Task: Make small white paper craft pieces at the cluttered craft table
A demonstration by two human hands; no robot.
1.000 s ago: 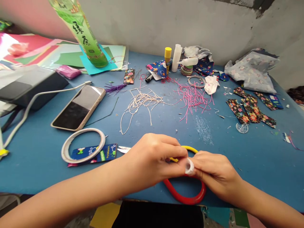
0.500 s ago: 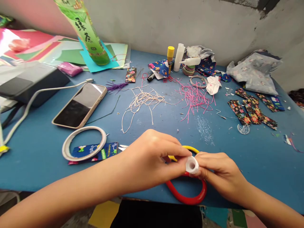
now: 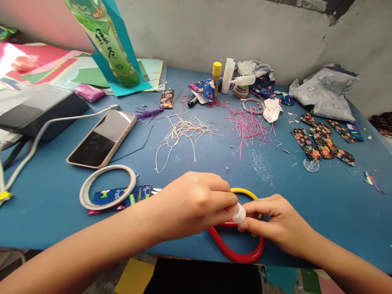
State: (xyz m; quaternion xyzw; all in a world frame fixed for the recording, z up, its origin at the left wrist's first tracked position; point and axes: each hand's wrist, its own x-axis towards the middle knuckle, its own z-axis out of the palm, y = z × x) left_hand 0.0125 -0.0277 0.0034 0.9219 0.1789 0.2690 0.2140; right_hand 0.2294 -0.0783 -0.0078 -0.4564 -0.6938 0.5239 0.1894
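Note:
My left hand [image 3: 196, 204] and my right hand [image 3: 275, 222] meet near the front edge of the blue table [image 3: 321, 196]. Both pinch a small white cylinder-like piece [image 3: 239, 213] between their fingertips. Under them lie scissors with a red handle loop [image 3: 235, 251] and a yellow handle loop [image 3: 245, 192]; the blades are mostly hidden by my left hand.
A roll of double-sided tape [image 3: 107, 185] rests on a blue printed strip [image 3: 122, 198]. A phone [image 3: 102, 139], cream strings [image 3: 183, 130], pink strings [image 3: 248, 126], floral fabric strips [image 3: 324, 141], glue stick [image 3: 216, 75], green bottle [image 3: 107, 41] and coloured papers [image 3: 45, 67] lie further back.
The white piece has turned between my fingers and dropped slightly. My right hand shifted a little left and down; the scissors stay in place.

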